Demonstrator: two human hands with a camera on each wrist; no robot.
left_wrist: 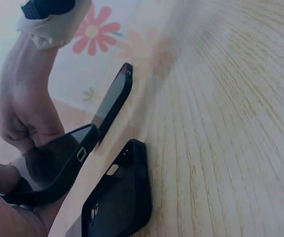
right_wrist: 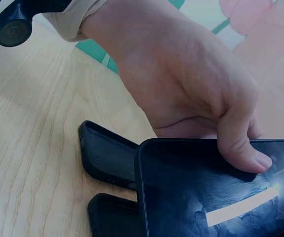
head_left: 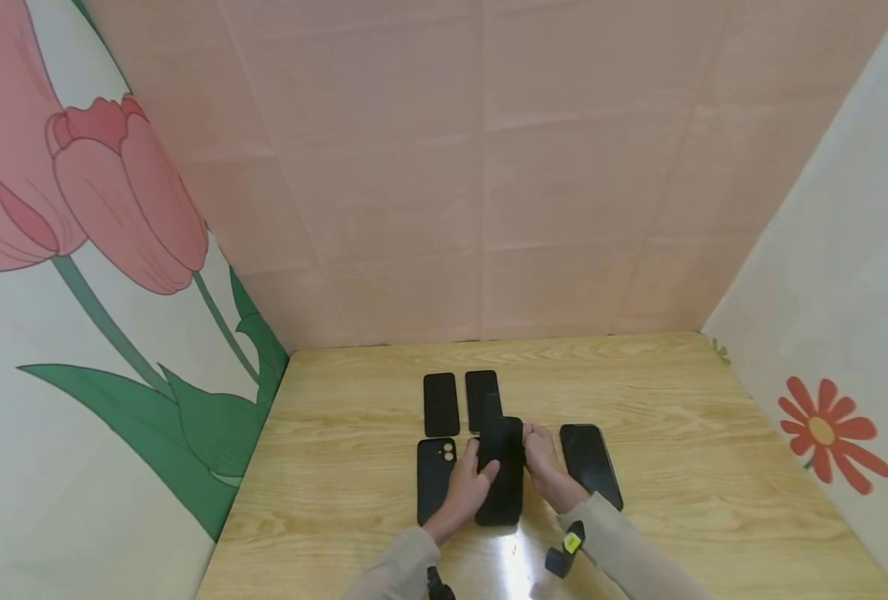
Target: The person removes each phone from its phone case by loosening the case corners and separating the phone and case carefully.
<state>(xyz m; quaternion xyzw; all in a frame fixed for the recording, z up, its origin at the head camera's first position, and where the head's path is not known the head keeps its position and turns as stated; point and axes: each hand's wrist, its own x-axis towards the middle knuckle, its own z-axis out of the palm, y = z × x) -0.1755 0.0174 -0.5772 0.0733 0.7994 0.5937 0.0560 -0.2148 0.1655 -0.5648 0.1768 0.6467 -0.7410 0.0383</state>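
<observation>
A black phone in a dark case (head_left: 500,479) is held raised over the table between both hands. My left hand (head_left: 468,487) grips its left side, with the thumb (right_wrist: 248,160) lying across the glossy screen. On the upper right edge, my right hand (head_left: 543,462) pinches the phone with curled fingers, also visible in the left wrist view (left_wrist: 30,106). Beyond the phone's top edge shows a narrow dark piece (head_left: 492,406); what it is I cannot tell. Left of the phone lies an empty black phone case (head_left: 434,483) with camera holes, its hollow inside facing up.
Two black phone-sized slabs (head_left: 440,404) lie side by side at the back; whether cases or phones is unclear. Another dark phone (head_left: 592,465) lies right of my right hand. The wooden table (head_left: 338,467) meets printed cloth walls on three sides.
</observation>
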